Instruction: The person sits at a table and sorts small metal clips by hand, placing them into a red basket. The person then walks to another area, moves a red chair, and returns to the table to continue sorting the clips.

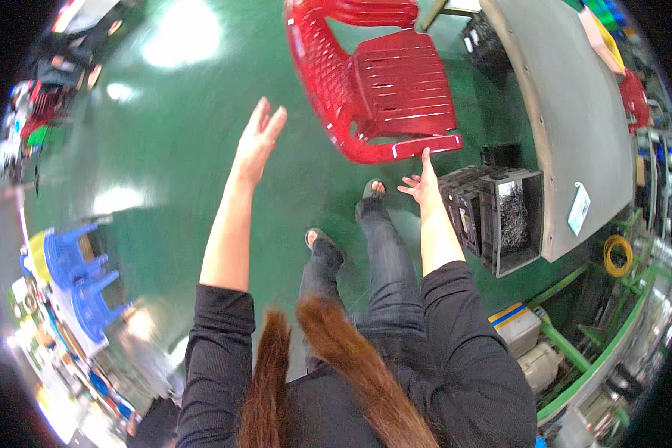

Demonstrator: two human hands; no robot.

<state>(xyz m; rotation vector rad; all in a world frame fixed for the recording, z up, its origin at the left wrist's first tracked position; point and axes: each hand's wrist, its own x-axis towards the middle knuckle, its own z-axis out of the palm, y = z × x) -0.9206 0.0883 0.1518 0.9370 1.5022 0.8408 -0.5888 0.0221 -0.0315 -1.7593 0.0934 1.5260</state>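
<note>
1. We record a shiny green floor (157,157) beneath both sets of fingers, with bright light reflected in it.
2. To the right of the right fingers we note a grey table (590,142), a pale blue packet (579,209) lying on its top.
3. Between the right fingers and that table stand black crates (532,213), near the hand.
4. Farther right and nearer the body than those fingers, we observe a green metal frame (575,364) and a yellow coil (617,255).
5. Well to the left of the left fingers, and nearer the body, we find blue chairs (82,272); another person (63,67) appears beyond them, farther ahead.
6. The red chair (407,82) lies directly ahead of the right fingers and to the right of the left fingers, its seat facing up.
7. Left hand (254,145): fingers extended and released, apart from the chair's backrest.
8. Right hand (424,187): fingers spread, ungrasping; one fingertip is at the near armrest (433,145). Whether it touches, we cannot tell.
</note>
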